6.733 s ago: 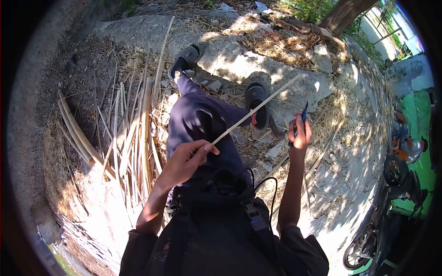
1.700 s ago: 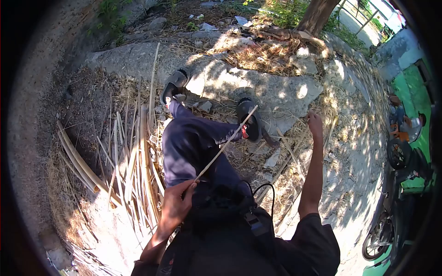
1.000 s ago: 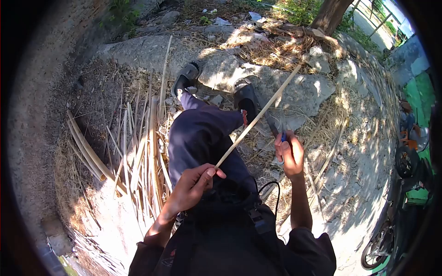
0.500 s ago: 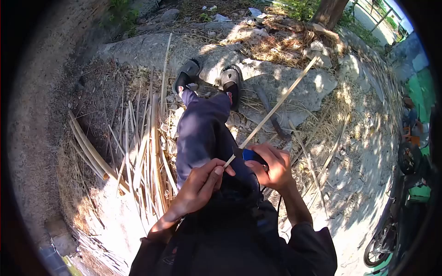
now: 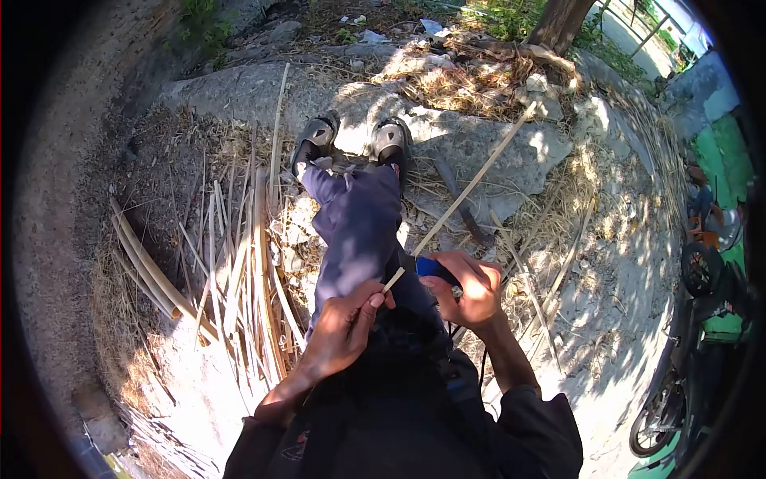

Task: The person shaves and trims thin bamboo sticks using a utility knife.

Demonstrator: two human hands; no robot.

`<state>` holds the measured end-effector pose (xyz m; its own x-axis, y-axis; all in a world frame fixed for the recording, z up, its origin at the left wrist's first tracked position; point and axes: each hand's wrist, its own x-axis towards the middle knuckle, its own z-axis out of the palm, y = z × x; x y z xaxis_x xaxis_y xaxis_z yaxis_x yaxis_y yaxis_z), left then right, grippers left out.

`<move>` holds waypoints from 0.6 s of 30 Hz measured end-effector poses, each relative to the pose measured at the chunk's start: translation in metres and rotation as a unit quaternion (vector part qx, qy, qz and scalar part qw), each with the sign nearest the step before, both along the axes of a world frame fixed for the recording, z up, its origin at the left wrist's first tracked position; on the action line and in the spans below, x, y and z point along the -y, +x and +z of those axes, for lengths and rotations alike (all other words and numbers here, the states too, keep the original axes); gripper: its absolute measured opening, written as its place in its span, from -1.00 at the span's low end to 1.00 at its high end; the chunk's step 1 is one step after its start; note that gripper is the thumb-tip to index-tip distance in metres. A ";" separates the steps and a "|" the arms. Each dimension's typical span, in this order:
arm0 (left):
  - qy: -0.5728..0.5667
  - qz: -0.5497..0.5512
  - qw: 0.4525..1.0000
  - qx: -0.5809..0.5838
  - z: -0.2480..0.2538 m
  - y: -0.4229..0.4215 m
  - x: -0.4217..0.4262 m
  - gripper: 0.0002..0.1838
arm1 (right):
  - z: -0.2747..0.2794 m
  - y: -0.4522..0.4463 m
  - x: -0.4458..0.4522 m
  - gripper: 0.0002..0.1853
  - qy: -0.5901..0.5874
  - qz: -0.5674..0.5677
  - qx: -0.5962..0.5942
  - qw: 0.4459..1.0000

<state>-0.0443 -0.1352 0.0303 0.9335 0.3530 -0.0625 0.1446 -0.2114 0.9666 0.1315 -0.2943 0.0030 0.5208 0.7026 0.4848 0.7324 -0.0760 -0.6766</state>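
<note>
Thumb and forefinger of the bare left hand (image 5: 341,331) are pinched closed on the near end of a long, thin, pale wooden stick (image 5: 477,177), which slants forward and right. The bare right hand (image 5: 472,291) has its fingers curled closed round a blue-handled knife (image 5: 429,267), its dark blade crossing the stick just beyond the left fingertips. Behind them are dark purple-blue trousers (image 5: 359,215). To the left lies a loose pile of split, tan strips (image 5: 259,263). Farther out are dark grey shoes (image 5: 391,142), with a long, dark, flat piece (image 5: 464,203) on the ground to their right. Beyond stands a brown tree trunk (image 5: 558,25).
</note>
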 end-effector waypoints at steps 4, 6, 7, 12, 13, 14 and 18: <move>0.033 0.006 0.999 0.003 -0.001 -0.001 0.000 -0.72 | 0.000 0.007 0.000 -0.79 0.015 -0.002 0.017 1.000; 0.014 0.002 1.000 -0.009 0.003 -0.001 -0.002 -0.74 | -0.001 0.009 0.000 -0.79 0.032 -0.006 0.028 0.999; 0.014 0.001 1.000 -0.008 0.005 -0.001 -0.003 -0.74 | -0.002 0.009 0.000 -0.79 0.032 -0.007 0.029 0.999; 0.032 -0.063 0.988 -0.134 0.006 -0.016 -0.007 -0.85 | -0.004 0.056 0.027 -0.82 0.003 -0.239 -0.005 0.971; 0.038 -0.076 0.987 -0.133 0.004 -0.023 -0.004 -0.83 | -0.010 0.080 0.038 -0.81 -0.004 -0.303 0.004 0.953; 0.036 -0.080 0.988 -0.129 0.002 -0.026 -0.002 -0.83 | -0.005 0.088 0.043 -0.80 0.000 -0.283 0.030 0.959; 0.047 -0.044 0.994 -0.090 -0.002 -0.036 -0.005 -0.84 | -0.019 0.114 0.052 -0.73 -0.006 -0.287 0.069 0.955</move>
